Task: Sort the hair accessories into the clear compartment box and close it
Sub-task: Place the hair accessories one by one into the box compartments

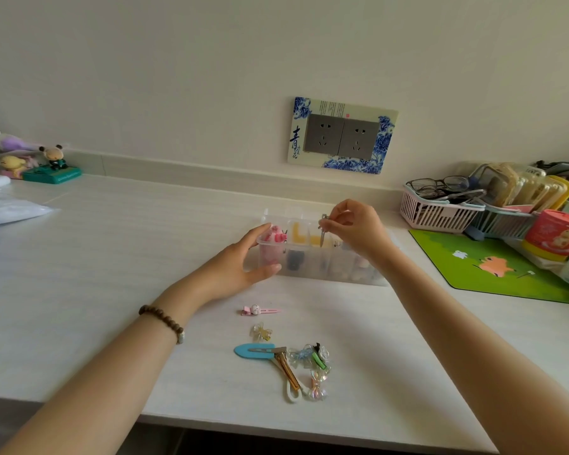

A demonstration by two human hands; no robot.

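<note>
The clear compartment box (312, 269) stands open on the white desk, with pink, yellow and dark accessories inside. My left hand (243, 261) grips the box's left end. My right hand (358, 231) pinches a thin silver hair clip (323, 232) upright over a middle compartment. Nearer to me lie a pink clip with a small bunny (260, 311), a clear yellowish bow clip (261, 332), a blue snap clip (253, 351), a gold clip (288, 369), a white clip (293, 394), a green clip (318, 360) among clear bows, and an iridescent bow (317, 385).
A pink basket (437, 215) with glasses stands at the back right, beside packets and a red tin (554, 234). A green mat (493, 267) lies right of the box. Small figurines (52, 165) and a plastic bag (7, 208) are at the far left. The desk edge runs close to me.
</note>
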